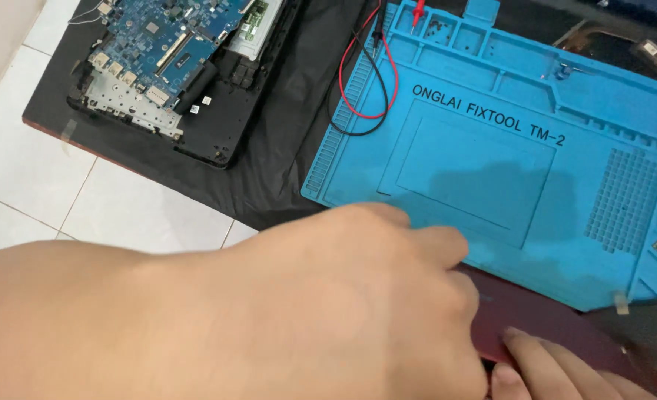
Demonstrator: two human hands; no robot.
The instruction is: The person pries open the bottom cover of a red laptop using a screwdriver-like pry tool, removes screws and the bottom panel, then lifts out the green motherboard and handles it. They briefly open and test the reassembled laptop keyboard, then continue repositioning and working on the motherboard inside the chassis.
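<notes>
Item 1, nearest: left hand (358,311), large in the foreground, forearm entering from the left edge; back of the hand up, fingers curled down and closed over the near-left end of a dark red panel (558,326); whether it gripped or merely pressed could not be told, the fingertips being hidden under the hand

Item 2: right hand (558,370), only fingertips in view at the bottom edge, lying flat on the near edge of the same panel, just beside the left hand; extended rather than clenched; a firm hold could not be judged

Item 3: dark red panel, thin, flat, its long axis running left to right and slanting slightly toward the lower right, lying directly under both hands and partly beneath the near edge of the blue mat; the left hand covered more of it and sat nearer its visible end; the far end ran out of view to the right

Item 4: blue silicone repair mat (491,170), ridged, with small compartments along its far rim, lying beyond the panel

Item 5: red and black probe leads (365,89), looped across the mat's left edge

Item 6, farthest: opened laptop chassis (173,67) with blue circuit board exposed, on the black worktop (284,170), well apart to the upper left; white tiled floor (61,200) beside it
</notes>
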